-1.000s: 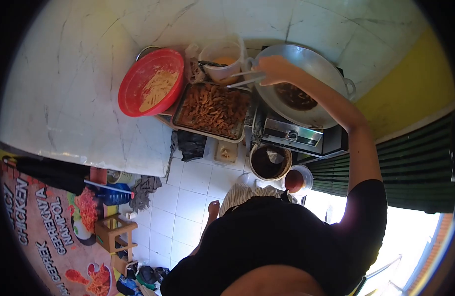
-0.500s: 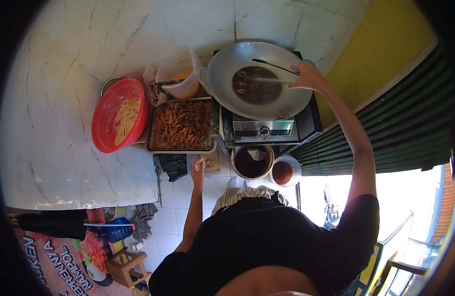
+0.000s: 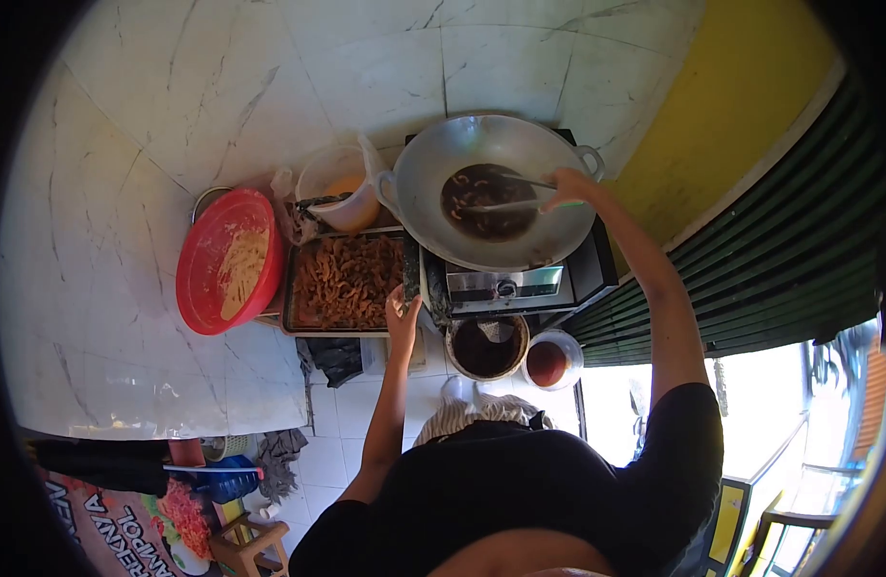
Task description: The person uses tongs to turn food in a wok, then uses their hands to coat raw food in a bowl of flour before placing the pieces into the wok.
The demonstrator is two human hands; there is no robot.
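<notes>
Metal tongs (image 3: 505, 206) are in my right hand (image 3: 573, 189), their tips in the dark oil of a large wok (image 3: 424, 183). Pale curled pieces float in the oil (image 3: 481, 216). The wok sits on a stove (image 3: 510, 285) with a single knob. My left hand (image 3: 402, 310) is at the front right corner of a tray heaped with brown fried pieces (image 3: 342, 281); its thumb and fingers are apart, and it touches the tray's edge.
A red basin (image 3: 198, 288) with pale flour stands left of the tray, and a white bucket (image 3: 361, 207) behind it. Below the stove are a pot of dark liquid with a strainer (image 3: 481, 351) and a tub of reddish liquid (image 3: 547, 365).
My left hand has moved up from below the tray to its front right corner. In the wok, the tongs have shifted and their arms look closer together. The whole view has tilted slightly.
</notes>
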